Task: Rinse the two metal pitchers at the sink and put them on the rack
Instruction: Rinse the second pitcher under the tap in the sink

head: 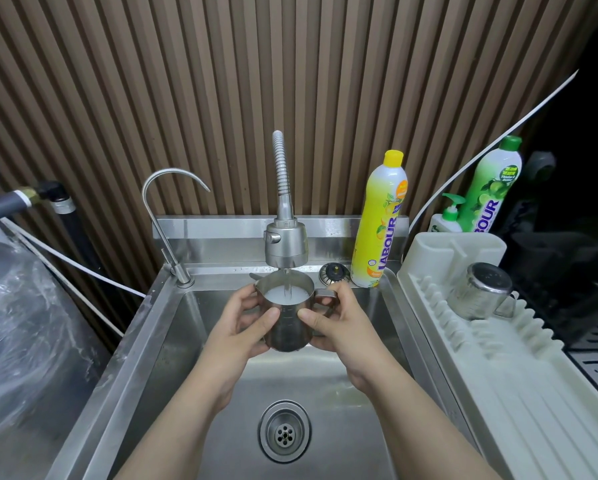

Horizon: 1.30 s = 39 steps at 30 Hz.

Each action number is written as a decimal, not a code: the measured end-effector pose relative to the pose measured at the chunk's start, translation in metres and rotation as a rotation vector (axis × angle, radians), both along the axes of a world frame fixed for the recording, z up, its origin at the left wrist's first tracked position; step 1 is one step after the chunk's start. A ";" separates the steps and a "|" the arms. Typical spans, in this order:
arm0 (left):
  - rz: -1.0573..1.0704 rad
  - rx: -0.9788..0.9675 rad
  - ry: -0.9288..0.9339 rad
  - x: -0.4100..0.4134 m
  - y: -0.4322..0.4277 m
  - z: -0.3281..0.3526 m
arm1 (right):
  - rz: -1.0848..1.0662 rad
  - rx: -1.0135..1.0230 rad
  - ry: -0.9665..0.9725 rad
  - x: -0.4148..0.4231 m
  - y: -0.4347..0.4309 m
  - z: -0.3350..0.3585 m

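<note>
Metal pitcher [285, 323], cloudy water inside, is held upright under the running faucet [285, 244] over the sink [325, 393]. The person's left hand [245, 327] and right hand [335, 323] curl round its sides. A second pitcher [481, 292] rests bottom-up on the rack [498, 358].

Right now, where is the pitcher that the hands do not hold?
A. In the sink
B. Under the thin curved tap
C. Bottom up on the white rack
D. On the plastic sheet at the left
C: the free pitcher rests bottom up on the rack, right of the sink; the left hand and right hand hold the other pitcher.
</note>
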<state>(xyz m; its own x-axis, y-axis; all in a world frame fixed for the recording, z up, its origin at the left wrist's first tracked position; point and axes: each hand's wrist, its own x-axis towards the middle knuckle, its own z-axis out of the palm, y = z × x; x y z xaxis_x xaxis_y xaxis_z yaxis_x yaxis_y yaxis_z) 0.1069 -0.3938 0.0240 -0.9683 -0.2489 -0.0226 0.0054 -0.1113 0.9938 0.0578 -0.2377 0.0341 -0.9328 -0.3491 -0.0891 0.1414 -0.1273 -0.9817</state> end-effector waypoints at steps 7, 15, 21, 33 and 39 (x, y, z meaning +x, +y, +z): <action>-0.004 0.005 0.046 -0.001 -0.002 0.013 | -0.002 -0.060 0.028 0.001 0.000 0.015; -0.002 0.009 0.052 -0.002 -0.005 0.017 | 0.001 -0.057 0.044 0.000 0.000 0.022; -0.013 0.024 0.044 0.002 -0.003 0.013 | 0.012 -0.040 0.046 0.003 0.001 0.017; -0.006 -0.016 0.019 0.006 0.000 0.011 | 0.009 -0.029 0.023 0.004 0.002 0.009; -0.001 -0.012 0.018 0.006 0.000 0.010 | 0.010 -0.035 0.020 0.005 0.001 0.009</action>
